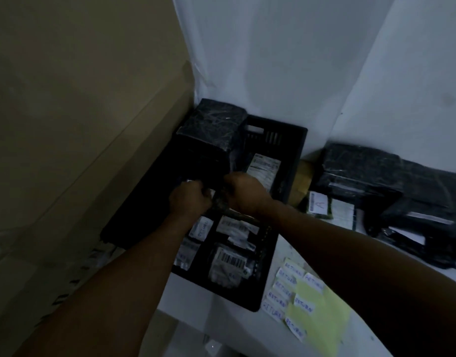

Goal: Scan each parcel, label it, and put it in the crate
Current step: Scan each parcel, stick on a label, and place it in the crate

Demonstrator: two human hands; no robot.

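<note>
A black plastic crate (291,155) stands in the corner of a white table, holding several black-wrapped parcels with white barcode labels (228,261). A large black parcel (209,130) is propped against the crate's far left corner. My left hand (188,199) and my right hand (245,194) are both inside the crate with fingers curled, gripping a dark parcel (219,199) between them. The scene is dim, so the held parcel's shape is hard to make out. One parcel in the crate bears a white "RETURN" sticker (202,228).
A yellow sheet (325,313) with several white "RETURN" stickers (278,292) lies right of the crate. More black parcels (361,171) are piled at the right, one labelled "A" (318,202). A big cardboard box (80,124) fills the left. White walls stand behind.
</note>
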